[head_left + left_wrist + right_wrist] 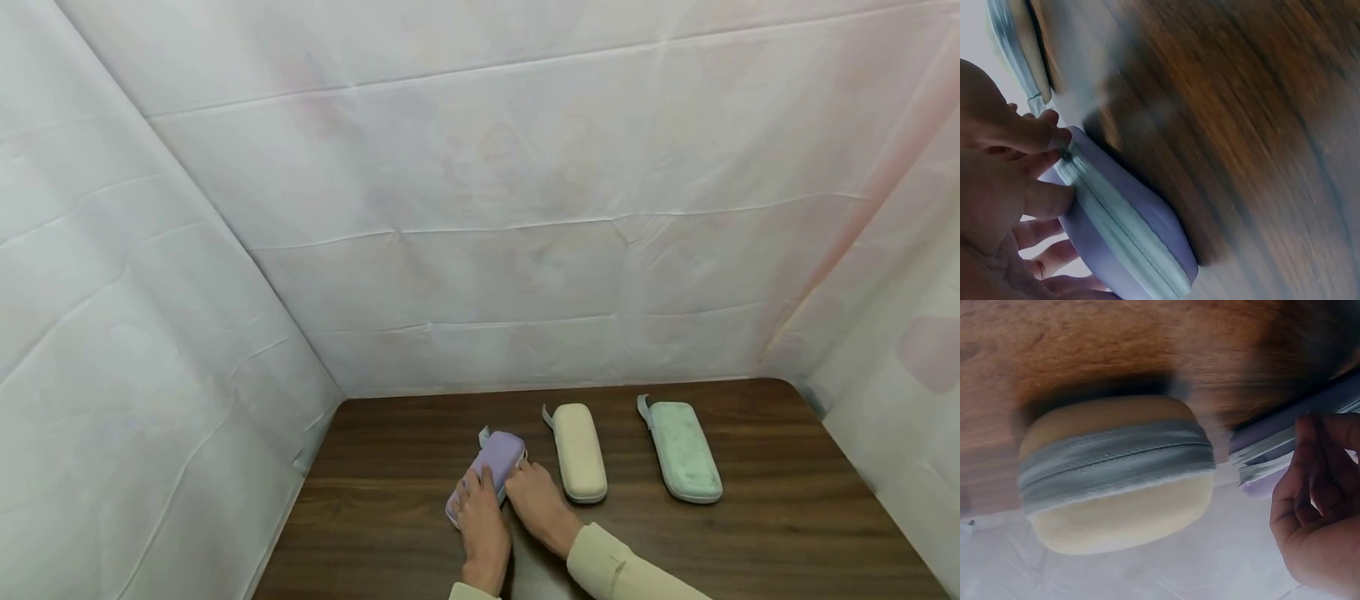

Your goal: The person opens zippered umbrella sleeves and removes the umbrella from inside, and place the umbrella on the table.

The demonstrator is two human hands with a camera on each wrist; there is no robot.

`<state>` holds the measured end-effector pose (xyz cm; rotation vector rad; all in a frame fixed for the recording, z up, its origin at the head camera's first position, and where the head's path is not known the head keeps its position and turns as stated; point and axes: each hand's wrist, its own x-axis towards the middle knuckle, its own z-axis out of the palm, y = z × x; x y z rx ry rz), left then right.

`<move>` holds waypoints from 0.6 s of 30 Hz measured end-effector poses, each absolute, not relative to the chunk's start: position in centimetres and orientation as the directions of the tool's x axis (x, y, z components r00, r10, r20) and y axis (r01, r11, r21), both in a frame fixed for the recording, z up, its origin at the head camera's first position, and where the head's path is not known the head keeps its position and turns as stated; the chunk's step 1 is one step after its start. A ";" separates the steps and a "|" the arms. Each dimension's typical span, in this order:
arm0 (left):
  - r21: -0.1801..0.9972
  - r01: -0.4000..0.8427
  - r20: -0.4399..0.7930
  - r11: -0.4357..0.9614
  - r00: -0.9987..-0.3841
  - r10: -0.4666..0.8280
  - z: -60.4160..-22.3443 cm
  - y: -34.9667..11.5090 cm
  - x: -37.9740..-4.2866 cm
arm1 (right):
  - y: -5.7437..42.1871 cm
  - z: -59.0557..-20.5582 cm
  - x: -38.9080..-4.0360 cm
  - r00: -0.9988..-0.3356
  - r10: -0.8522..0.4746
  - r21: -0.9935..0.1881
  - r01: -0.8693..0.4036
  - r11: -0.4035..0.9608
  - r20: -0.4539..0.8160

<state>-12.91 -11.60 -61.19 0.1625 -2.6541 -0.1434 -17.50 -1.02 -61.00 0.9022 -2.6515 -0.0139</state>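
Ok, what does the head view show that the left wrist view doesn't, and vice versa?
Only head: the mint-green case and the pale sleeves.
Only left wrist: the seam line of the zipper along the purple case.
Both: that purple case, the cream case (partly, in left wrist), left hand, right hand and wooden tabletop.

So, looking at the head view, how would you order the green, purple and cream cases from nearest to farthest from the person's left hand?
1. Purple case: nearest, directly under the left hand.
2. Cream case: next, to the hand's right.
3. Green case: farthest, beyond the cream one on the right.
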 end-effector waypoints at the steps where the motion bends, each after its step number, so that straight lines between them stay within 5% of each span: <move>1: 0.130 -0.074 0.453 0.989 -0.882 -0.126 -61.1 -11.8 -12.9 | -1.0 -61.0 -17.5 -0.747 -0.587 0.115 -0.584 0.804 0.313; 10: 0.233 0.067 0.395 0.970 -0.918 -0.032 -59.4 -13.7 -12.9 | -0.7 -61.1 -17.6 -0.759 -0.553 0.076 -0.564 0.822 0.343; 18: 0.239 0.054 0.372 0.970 -0.927 -0.040 -59.3 -13.7 -12.8 | -0.6 -61.2 -17.7 -0.749 -0.563 0.099 -0.568 0.817 0.349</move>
